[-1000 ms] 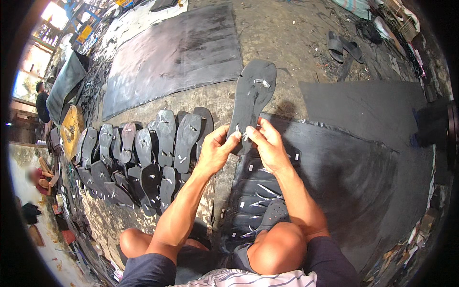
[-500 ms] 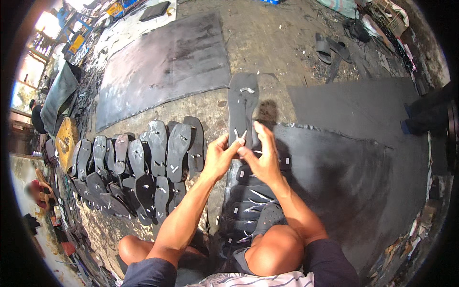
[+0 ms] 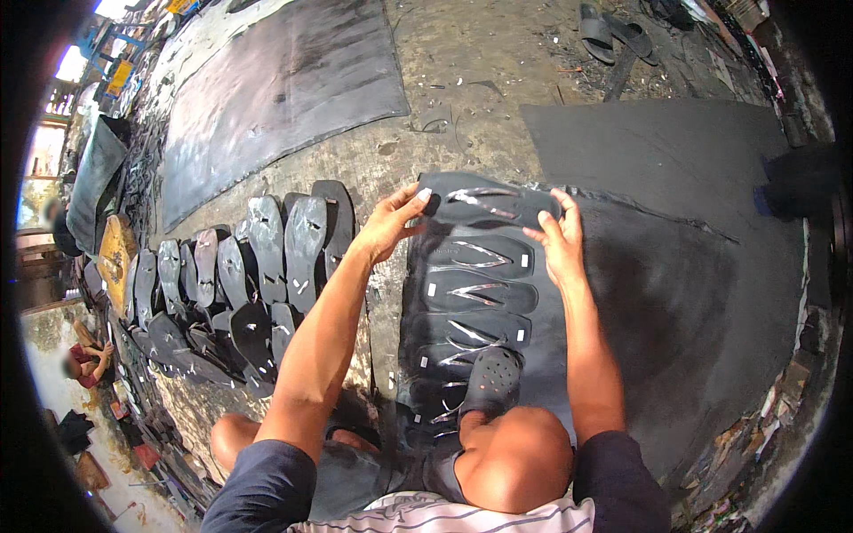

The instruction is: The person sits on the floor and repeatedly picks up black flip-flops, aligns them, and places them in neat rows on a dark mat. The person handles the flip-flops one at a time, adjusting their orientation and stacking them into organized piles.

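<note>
A black flip-flop lies crosswise between my hands, its strap side up. My left hand pinches its left end, thumb on top. At the other end, my right hand grips it between thumb and fingers. Just nearer to me, a column of several similar flip-flops lies crosswise on a dark sheet, straps up. The held one is at the far end of that column; whether it touches the sheet I cannot tell.
Several black soles stand tilted in a pile on the left. A dark rubber sheet spreads to the right; another sheet lies far left. My clog rests by the column. A pair of slides lies far right.
The flip-flop has turned from pointing away, underside showing, to lying crosswise with its strap up. My hands have moved apart from its near end to its two ends.
</note>
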`<state>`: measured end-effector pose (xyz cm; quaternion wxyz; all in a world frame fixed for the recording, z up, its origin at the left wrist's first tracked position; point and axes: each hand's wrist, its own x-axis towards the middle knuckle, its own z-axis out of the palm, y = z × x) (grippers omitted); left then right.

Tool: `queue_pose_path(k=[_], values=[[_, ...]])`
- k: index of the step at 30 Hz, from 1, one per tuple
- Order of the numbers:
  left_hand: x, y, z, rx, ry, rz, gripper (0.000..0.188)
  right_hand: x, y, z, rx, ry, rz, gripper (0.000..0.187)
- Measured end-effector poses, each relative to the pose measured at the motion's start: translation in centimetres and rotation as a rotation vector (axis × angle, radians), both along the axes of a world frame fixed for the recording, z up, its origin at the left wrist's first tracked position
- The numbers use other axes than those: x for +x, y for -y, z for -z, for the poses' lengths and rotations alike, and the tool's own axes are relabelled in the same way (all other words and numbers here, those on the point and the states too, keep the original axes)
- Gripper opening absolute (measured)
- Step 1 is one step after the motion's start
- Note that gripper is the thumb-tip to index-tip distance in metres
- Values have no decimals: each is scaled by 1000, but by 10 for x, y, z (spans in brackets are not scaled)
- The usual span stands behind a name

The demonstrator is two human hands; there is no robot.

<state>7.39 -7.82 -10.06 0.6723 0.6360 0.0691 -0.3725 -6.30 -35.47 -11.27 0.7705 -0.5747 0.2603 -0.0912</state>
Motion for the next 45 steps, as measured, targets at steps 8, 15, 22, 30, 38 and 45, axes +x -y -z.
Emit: queue_pose_path(k=[8,15,22,30,38,45], values=[[36,16,-12,-306,102,-124,39,21,-4,-1,129,27,-81,47],[6,46,26,463,787,484,53,2,32,12,269,66,431,50],[30,27,59,1222,933,674,95,-42,35,17,220,-5,416,50],[10,0,50,357,296,143,62,-11,12,52,75,-124,15,48],[-5,4,74,589,329,124,41,5,5,85,15,-191,-59,47],[-1,-4,91,772,632,255,39,3,10,60,-1116,-477,-313,47]])
